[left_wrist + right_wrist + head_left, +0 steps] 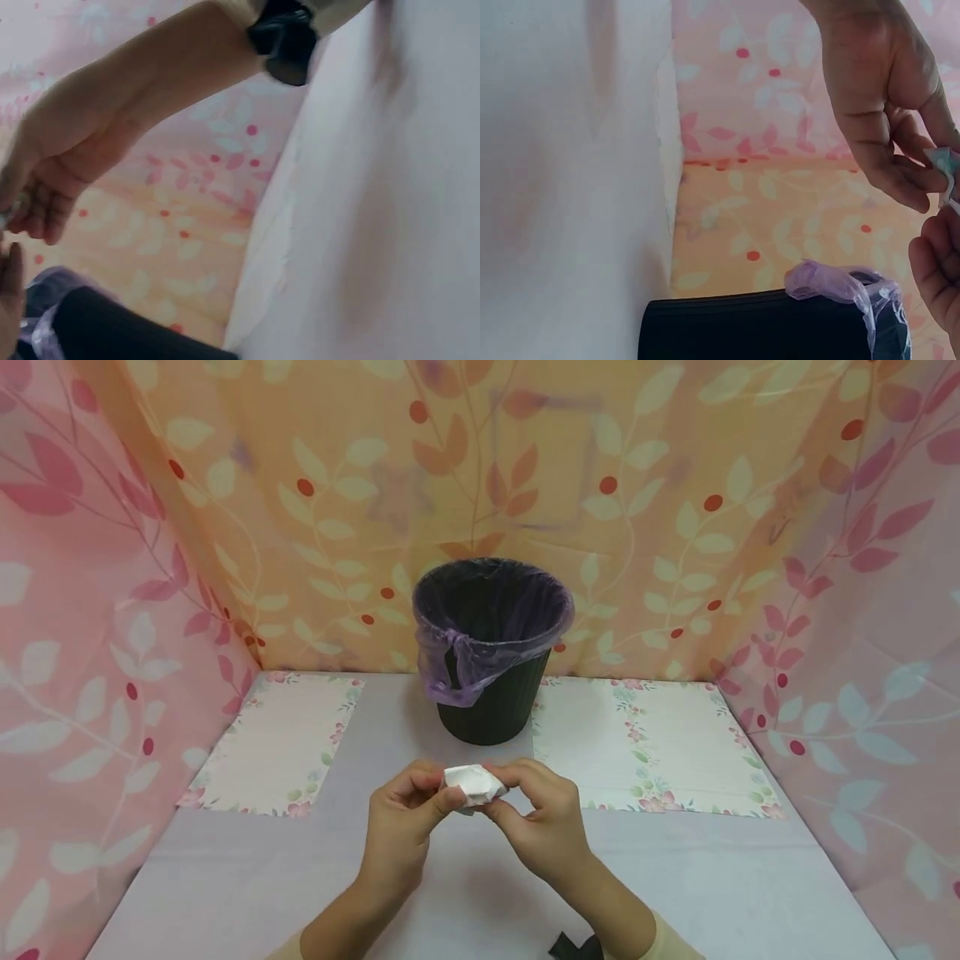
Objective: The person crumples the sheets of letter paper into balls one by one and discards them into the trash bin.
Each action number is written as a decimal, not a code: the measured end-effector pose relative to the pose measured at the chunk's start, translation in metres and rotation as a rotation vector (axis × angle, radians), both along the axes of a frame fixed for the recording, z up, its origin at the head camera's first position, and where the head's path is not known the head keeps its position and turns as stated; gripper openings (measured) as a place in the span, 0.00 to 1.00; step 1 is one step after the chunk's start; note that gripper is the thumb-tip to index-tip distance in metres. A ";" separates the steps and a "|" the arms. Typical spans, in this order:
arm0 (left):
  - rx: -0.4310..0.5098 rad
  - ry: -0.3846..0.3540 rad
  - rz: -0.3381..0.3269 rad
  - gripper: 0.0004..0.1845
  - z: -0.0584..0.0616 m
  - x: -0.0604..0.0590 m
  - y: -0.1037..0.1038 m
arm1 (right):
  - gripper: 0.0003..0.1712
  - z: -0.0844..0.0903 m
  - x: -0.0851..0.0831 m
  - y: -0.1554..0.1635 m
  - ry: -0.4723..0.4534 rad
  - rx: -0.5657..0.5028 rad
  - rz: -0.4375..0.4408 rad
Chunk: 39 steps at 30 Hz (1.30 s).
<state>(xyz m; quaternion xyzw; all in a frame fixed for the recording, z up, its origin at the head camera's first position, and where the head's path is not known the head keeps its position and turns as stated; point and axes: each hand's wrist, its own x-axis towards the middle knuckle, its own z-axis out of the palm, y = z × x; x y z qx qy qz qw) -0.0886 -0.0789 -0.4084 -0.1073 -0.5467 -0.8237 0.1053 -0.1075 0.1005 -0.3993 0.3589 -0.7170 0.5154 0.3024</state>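
Note:
A crumpled white paper ball (474,783) is held just above the table between both hands. My left hand (429,792) pinches its left side with thumb and fingers, and my right hand (508,795) pinches its right side. In the right wrist view a corner of the paper ball (944,163) shows between the left hand (900,161) above and the right hand (937,259) below. The left wrist view shows the right hand (37,202) with curled fingers; the paper is barely visible there. A black bin (491,693) with a purple liner (465,647) stands just beyond the hands.
Two flat floral-bordered sheets lie on the grey table (225,877), one at the left (281,739) and one at the right (652,743) of the bin. Leaf-patterned curtains (90,610) close in the table on three sides. A dark strap (576,947) sits on the right wrist.

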 end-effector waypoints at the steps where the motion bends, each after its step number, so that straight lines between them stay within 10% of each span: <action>1: 0.008 0.056 0.010 0.08 -0.003 0.001 0.002 | 0.17 0.000 -0.001 0.001 0.011 -0.001 0.013; 5: -0.116 0.215 0.019 0.09 -0.007 -0.001 0.001 | 0.12 0.000 -0.008 0.007 -0.028 0.019 0.096; 12: -0.523 0.484 -0.199 0.33 0.013 -0.013 -0.026 | 0.12 0.004 -0.024 0.031 -0.261 0.036 0.373; 18: -0.681 0.686 -0.007 0.27 0.011 -0.013 -0.024 | 0.10 0.000 -0.023 0.029 -0.428 0.033 0.398; 23: -0.646 0.626 0.151 0.21 0.004 -0.014 -0.016 | 0.10 -0.002 -0.014 0.015 -0.559 -0.008 0.323; 29: -0.584 0.477 0.218 0.15 -0.003 -0.016 -0.012 | 0.19 0.001 -0.005 0.007 -0.509 0.163 0.190; 34: -0.451 0.218 -0.031 0.12 0.004 -0.018 -0.023 | 0.27 0.016 -0.006 0.024 -0.373 0.446 0.174; 39: -0.344 0.061 -0.376 0.10 0.013 -0.020 -0.034 | 0.25 0.023 -0.015 0.039 -0.312 0.351 0.362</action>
